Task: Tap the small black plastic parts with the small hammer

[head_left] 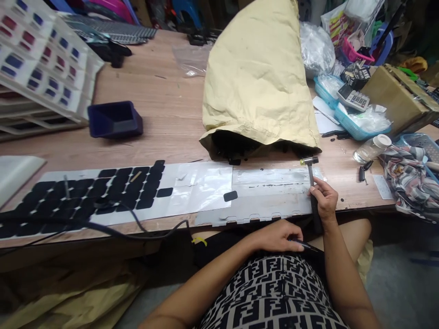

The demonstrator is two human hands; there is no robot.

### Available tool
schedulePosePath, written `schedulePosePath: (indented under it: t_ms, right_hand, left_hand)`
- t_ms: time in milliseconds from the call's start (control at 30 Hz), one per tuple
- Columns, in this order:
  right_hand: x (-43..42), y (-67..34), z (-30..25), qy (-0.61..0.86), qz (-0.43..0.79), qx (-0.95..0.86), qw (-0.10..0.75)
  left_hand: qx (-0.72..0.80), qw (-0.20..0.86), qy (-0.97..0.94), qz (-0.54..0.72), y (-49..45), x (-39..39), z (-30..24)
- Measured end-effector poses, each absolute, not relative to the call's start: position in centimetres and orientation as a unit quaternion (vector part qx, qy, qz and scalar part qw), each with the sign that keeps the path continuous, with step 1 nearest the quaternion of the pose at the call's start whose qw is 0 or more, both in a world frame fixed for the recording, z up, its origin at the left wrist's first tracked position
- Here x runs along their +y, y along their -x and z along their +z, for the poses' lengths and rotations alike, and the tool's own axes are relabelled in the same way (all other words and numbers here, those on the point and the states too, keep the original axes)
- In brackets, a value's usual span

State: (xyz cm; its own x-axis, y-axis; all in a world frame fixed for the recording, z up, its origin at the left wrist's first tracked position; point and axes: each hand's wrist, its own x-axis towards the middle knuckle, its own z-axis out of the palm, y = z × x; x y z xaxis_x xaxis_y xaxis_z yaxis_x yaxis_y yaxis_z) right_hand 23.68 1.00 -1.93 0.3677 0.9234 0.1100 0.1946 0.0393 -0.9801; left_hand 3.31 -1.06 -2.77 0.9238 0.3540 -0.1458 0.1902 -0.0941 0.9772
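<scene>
My right hand (324,198) grips the dark handle of a small hammer (311,171) at the table's front edge; its head rests on a long silvery sheet (270,183). My left hand (279,235) lies in my lap below the table edge, fingers closed on a thin dark pen-like tool (305,245). One loose black rubber key pad (230,196) lies on the sheet left of the hammer. Further left, several black key pads (113,189) sit in rows on a white sheet.
A large tan paper sack (257,77) lies open-mouthed behind the sheet. A dark blue tray (115,119) stands at left, sticker sheets (41,55) far left, black cables (137,224) at the front edge. Blue baskets, a calculator (353,97), a bottle (372,148) and cloth crowd the right.
</scene>
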Motion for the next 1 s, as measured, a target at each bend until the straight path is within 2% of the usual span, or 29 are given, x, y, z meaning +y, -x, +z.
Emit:
schedulePosePath:
  t_ms: [100,167,300,367,467,533,600,667,767,867,1000]
  right_hand:
    - [1.0,-23.6,-2.0,0.61,0.329,-0.464,0.551]
    - [0.9,-23.5,-2.1,0.609,0.329,-0.47,0.548]
    - [0.8,-23.5,-2.4,0.608,0.324,-0.475,0.547]
    - [0.7,-23.5,-2.4,0.61,0.32,-0.477,0.545]
    - [0.7,-23.6,-2.5,0.613,0.317,-0.478,0.543]
    - [0.7,-23.6,-2.5,0.614,0.316,-0.478,0.543]
    - [0.7,-23.5,-2.4,0.614,0.314,-0.48,0.542]
    - [0.7,-23.4,-2.4,0.615,0.311,-0.484,0.539]
    - [0.7,-23.3,-2.4,0.616,0.302,-0.495,0.534]
    - [0.7,-23.3,-2.6,0.617,0.297,-0.504,0.526]
    - [0.8,-23.5,-2.8,0.612,0.3,-0.5,0.534]
  left_hand:
    - [0.331,0.614,-0.716,-0.035,-5.0,-1.8,-7.4]
    - [0.416,0.593,-0.687,-0.056,-5.6,-1.4,-10.0]
    - [0.455,0.573,-0.68,-0.05,-5.6,-1.0,-11.0]
    - [0.433,0.555,-0.705,-0.092,-5.1,-1.3,-9.5]
    - [0.285,0.544,-0.78,-0.121,-4.2,-1.3,-5.3]
    - [0.18,0.583,-0.789,-0.073,-3.7,-0.1,-2.3]
    - [0.16,0.645,-0.747,-0.006,-3.5,2.4,-0.1]
    - [0.254,0.65,-0.711,0.09,-3.9,6.1,1.0]
    - [0.514,0.473,-0.657,0.284,-5.2,12.2,0.6]
    - [0.644,0.367,-0.606,0.286,-7.0,16.7,-0.8]
    - [0.682,0.374,-0.586,0.227,-8.4,18.9,-2.3]
